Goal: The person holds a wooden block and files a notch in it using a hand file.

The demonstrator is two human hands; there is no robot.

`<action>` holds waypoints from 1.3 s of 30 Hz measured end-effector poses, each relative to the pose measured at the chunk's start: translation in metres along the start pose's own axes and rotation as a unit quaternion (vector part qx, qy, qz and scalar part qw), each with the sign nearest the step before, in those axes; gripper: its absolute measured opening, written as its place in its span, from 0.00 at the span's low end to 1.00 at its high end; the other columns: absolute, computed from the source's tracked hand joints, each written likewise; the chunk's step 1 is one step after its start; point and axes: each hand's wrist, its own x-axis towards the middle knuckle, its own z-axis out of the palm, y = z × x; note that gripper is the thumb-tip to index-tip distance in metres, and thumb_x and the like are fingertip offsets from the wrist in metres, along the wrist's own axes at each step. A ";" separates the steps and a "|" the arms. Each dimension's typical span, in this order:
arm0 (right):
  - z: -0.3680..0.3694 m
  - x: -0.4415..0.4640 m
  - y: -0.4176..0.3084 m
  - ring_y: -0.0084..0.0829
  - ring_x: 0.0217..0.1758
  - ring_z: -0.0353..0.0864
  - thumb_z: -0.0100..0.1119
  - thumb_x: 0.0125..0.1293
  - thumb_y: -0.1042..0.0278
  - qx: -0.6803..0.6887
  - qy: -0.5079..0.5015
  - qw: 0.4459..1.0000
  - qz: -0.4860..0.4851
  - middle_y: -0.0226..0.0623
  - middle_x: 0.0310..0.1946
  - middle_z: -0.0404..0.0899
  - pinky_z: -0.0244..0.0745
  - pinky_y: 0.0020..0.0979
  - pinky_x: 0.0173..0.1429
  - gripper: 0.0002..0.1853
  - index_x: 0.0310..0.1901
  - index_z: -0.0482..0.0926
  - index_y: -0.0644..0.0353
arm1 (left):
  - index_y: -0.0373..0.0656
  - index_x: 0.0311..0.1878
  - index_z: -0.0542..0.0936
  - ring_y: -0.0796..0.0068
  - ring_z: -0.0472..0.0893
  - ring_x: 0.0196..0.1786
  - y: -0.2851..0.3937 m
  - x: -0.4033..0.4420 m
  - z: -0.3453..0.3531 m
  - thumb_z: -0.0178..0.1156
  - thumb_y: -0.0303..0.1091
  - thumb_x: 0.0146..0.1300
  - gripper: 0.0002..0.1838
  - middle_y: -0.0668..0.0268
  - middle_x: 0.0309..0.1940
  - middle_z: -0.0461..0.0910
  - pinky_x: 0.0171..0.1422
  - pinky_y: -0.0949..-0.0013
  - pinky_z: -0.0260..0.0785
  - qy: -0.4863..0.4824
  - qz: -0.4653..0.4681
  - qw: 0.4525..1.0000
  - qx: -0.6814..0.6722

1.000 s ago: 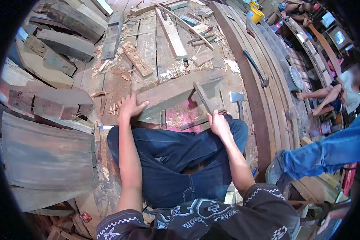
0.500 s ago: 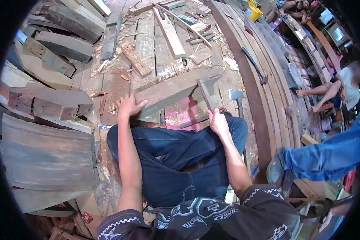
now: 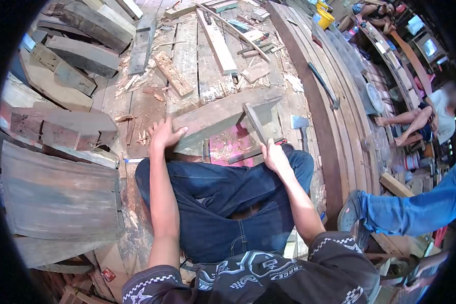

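Observation:
A long wooden board (image 3: 213, 114) with a tapered right end stands on edge in front of my crossed legs. My left hand (image 3: 164, 136) grips its left end, thumb on the near face and the other fingers around the end. My right hand (image 3: 274, 156) is closed on the lower end of a narrow wooden strip (image 3: 255, 121), whose upper end leans against the board. Close to the right hand is a red and black handle (image 3: 281, 141). A dark bar (image 3: 245, 155) lies over a pink patch strewn with shavings (image 3: 225, 144).
An axe (image 3: 300, 124) lies right of the board. A hammer-like tool (image 3: 324, 86) rests on long beams (image 3: 334, 131). Cut timbers (image 3: 81, 58) crowd the left. Wood pieces and shavings cover the floor ahead. A co-worker's blue-trousered leg (image 3: 410, 207) is at right; another person (image 3: 443, 114) sits beyond.
The upper end of the strip in my right hand has swung slightly left along the board. My left hand and the board stay nearly still. The co-worker's leg has shifted slightly.

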 end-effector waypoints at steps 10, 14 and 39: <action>-0.014 0.005 0.004 0.66 0.34 0.83 0.47 0.77 0.53 0.000 0.020 1.000 0.001 0.72 0.32 0.79 0.79 0.56 0.39 0.22 0.47 0.68 0.72 | 0.40 0.70 0.70 0.41 0.70 0.68 0.002 -0.002 -0.001 0.61 0.72 0.56 0.49 0.45 0.65 0.73 0.73 0.40 0.52 -0.006 0.001 1.000 0.001; -0.002 0.001 -0.012 0.66 0.36 0.82 0.46 0.77 0.51 0.020 -0.002 1.000 -0.010 0.70 0.29 0.80 0.78 0.58 0.41 0.24 0.46 0.68 0.73 | 0.40 0.70 0.70 0.41 0.70 0.68 -0.002 -0.001 0.002 0.60 0.72 0.56 0.50 0.45 0.65 0.73 0.73 0.40 0.52 0.000 0.001 1.000 0.005; -0.019 0.012 -0.007 0.52 0.20 0.81 0.45 0.78 0.50 0.102 -0.056 0.993 0.006 0.59 0.20 0.79 0.76 0.49 0.26 0.26 0.43 0.71 0.74 | 0.41 0.71 0.69 0.38 0.68 0.70 -0.005 0.005 0.006 0.62 0.72 0.54 0.50 0.45 0.66 0.73 0.74 0.36 0.51 -0.002 0.001 1.000 0.002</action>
